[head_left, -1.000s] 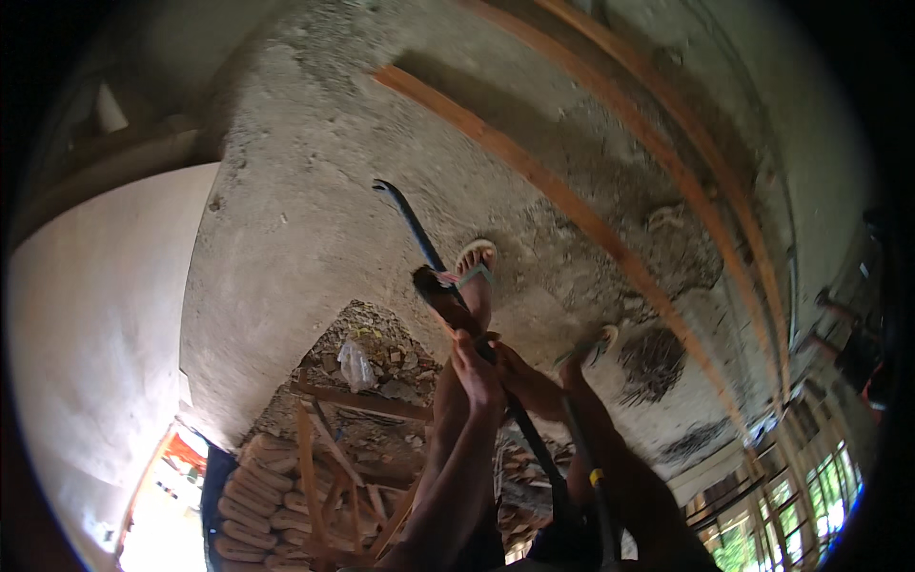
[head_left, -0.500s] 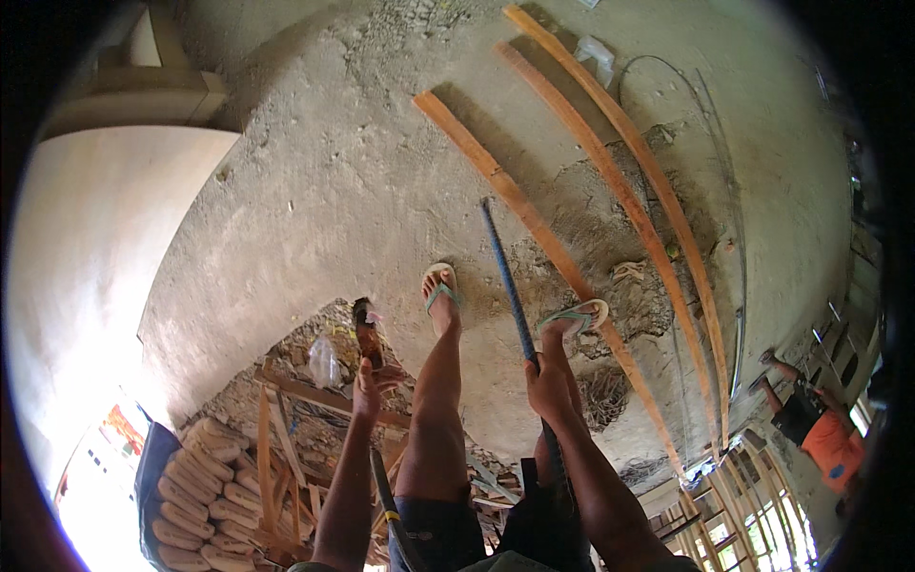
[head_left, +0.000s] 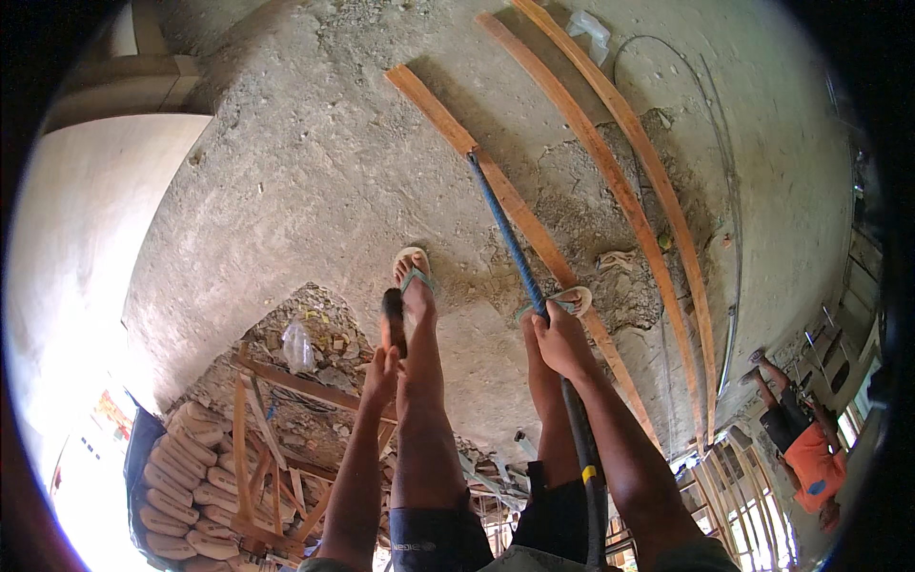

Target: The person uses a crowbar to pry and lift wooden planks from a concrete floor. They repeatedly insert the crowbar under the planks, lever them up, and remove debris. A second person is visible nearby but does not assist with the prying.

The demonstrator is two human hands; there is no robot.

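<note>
My right hand (head_left: 562, 340) is closed around a long dark rod (head_left: 505, 229) with a bluish upper length. The rod's far tip overlaps the nearest wooden strip (head_left: 519, 210); whether they touch, I cannot tell. Below the hand, a dark length with a yellow band (head_left: 589, 473) runs toward my body. In my left hand (head_left: 382, 372), the fingers grip a short brush-like tool (head_left: 393, 319), dark at its top and wood-coloured lower down. It appears in front of my left shin. My sandalled feet (head_left: 413, 265) stand apart on rough concrete.
Two more long wooden strips (head_left: 591, 143) lie at the right, beside thin wire (head_left: 729, 181) and clear plastic (head_left: 589, 36). Stacked sacks (head_left: 181, 467), timber pieces (head_left: 250, 448) and rubble fill the lower left. A person in an orange top (head_left: 818, 467) is at far right.
The brush-like tool has moved right, in front of my left shin. The rod's tip has shifted up and left over the wooden strip. The yellow-banded length has gone from left to right.
</note>
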